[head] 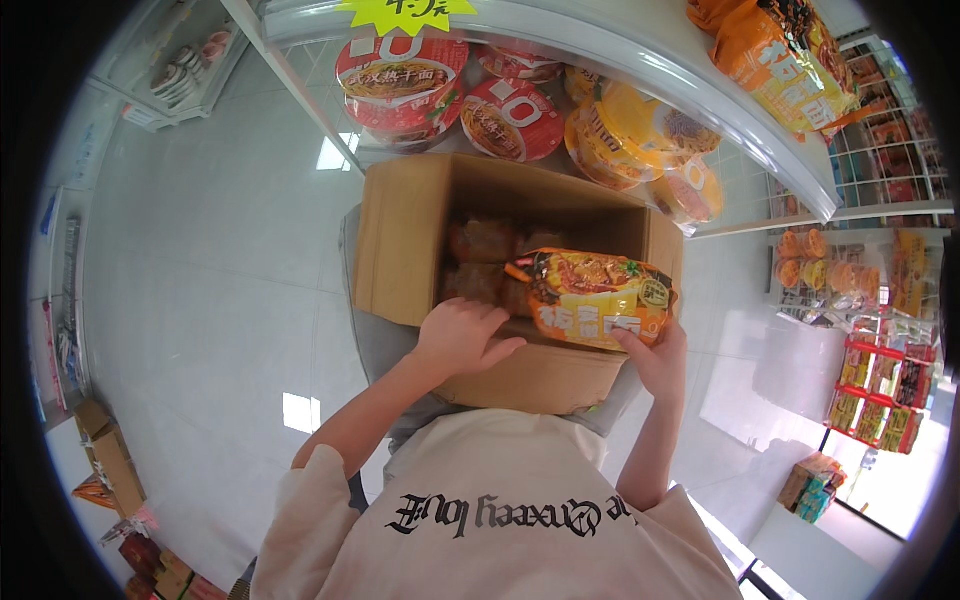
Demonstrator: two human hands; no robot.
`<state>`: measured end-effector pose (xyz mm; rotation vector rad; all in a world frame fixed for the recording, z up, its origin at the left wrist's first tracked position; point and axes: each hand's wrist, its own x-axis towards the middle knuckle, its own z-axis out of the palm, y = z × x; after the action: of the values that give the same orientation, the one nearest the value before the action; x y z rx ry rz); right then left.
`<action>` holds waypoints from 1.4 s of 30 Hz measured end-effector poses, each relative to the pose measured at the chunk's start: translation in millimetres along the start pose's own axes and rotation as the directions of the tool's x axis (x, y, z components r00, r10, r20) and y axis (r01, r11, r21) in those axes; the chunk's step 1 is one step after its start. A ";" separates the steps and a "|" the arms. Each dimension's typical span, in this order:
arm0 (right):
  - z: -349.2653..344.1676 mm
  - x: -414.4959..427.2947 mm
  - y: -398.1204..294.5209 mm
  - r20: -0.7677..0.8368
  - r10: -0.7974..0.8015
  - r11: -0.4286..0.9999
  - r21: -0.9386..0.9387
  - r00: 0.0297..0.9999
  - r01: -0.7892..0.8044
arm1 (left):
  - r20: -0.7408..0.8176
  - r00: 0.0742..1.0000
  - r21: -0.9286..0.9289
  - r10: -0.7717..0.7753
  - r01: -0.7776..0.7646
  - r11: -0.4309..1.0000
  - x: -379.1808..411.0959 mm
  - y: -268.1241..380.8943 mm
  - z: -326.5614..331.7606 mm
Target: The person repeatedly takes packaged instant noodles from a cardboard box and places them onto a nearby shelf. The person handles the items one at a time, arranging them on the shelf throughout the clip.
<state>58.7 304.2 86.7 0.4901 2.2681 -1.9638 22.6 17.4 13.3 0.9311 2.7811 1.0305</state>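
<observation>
An open cardboard box (405, 240) rests on the person's lap, with several wrapped packs (480, 240) in its shadowed inside. My right hand (656, 356) grips an orange packet of instant noodles (600, 296) by its lower right corner, above the right part of the box. At the box's near edge is my left hand (465, 337), fingers apart and reaching over the rim, with nothing held in it. What its fingertips touch cannot be told.
Red noodle bowls (512, 120) and yellow noodle bowls (637, 135) stand on a shelf just beyond the box. Above them, a shelf with a clear curved edge (600, 64) bears another orange noodle packet (787, 67). More stocked racks stand at both sides.
</observation>
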 end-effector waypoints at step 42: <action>51.5 117.7 97.7 0.280 0.490 0.572 -0.818 0.825 -0.061 | -0.020 0.990 0.087 0.143 -0.141 0.986 7.6 6.1 11.7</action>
<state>-29.2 285.6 -47.3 0.1927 2.2129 -0.6515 22.2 32.1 9.1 1.1496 2.8356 0.9523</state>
